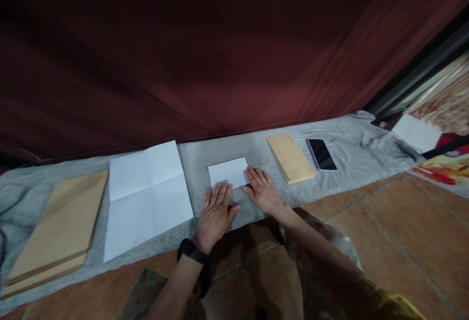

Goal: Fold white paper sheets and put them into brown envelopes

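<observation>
A folded white sheet of paper [229, 171] lies flat on the grey cloth in front of me. My left hand [216, 210] rests with its fingertips on the paper's near left edge, fingers stretched out and thumb apart. At the near right corner, my right hand [263, 190] lies flat, its extended fingers touching the paper. Neither hand grips anything. To the left is a larger white sheet [148, 198], opened out, with crossing fold creases. Brown envelopes [291, 158] lie to the right of my right hand.
A stack of large brown envelopes [62, 224] sits at the far left. Right of the smaller envelopes lies a phone [322, 154] with a dark screen. Grey cloth [351, 139] covers the narrow surface, a dark red curtain [234, 66] hangs behind, and tiled floor [399, 222] shows in front.
</observation>
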`<state>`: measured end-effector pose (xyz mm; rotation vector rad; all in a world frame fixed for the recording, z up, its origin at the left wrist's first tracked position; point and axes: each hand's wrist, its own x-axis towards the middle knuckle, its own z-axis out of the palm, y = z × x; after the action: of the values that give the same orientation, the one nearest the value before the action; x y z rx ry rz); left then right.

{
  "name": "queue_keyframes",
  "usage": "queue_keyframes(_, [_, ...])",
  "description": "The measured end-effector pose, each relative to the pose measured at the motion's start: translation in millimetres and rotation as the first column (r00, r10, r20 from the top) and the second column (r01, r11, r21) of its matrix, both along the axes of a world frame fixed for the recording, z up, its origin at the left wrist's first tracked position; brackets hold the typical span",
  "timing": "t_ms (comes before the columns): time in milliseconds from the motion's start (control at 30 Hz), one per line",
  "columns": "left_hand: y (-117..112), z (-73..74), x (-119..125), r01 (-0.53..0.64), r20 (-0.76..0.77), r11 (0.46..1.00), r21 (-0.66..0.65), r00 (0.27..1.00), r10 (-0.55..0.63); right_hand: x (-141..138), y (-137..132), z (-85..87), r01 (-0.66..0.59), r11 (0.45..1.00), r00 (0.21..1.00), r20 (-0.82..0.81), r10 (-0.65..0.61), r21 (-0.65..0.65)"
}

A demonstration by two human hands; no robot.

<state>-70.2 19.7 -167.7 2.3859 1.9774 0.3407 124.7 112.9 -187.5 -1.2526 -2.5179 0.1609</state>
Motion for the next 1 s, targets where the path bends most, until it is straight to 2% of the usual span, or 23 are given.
queue_keyframes(300, [-5, -1.3, 1, -0.021, -0.001, 1.0, 0.013, 1.0, 0.021, 4, 1, -0.1, 0.014, 1.0, 1.0, 0.017, -0.014, 0.009])
queue_keyframes(500, [-4, -0.7, -2, -0.08, -0.029, 0.996, 0.044, 0.996, 0.081, 5, 1, 0.7, 0.013, 1.0, 0.999, 0.034, -0.014, 0.006])
queue_keyframes(800, [15, 7.0, 3, -0.053, -0.027, 0.996, 0.066, 0.998, 0.055, 4, 1, 4.9, 0.027, 0.999, 0.998, 0.05, -0.024, -0.046])
queue_keyframes(1000, [27, 10.8, 11, -0.058, -0.107, 0.997, 0.047, 0.992, 0.063, 3, 3, 7.1, 0.029, 0.997, 0.999, 0.028, -0.027, -0.07])
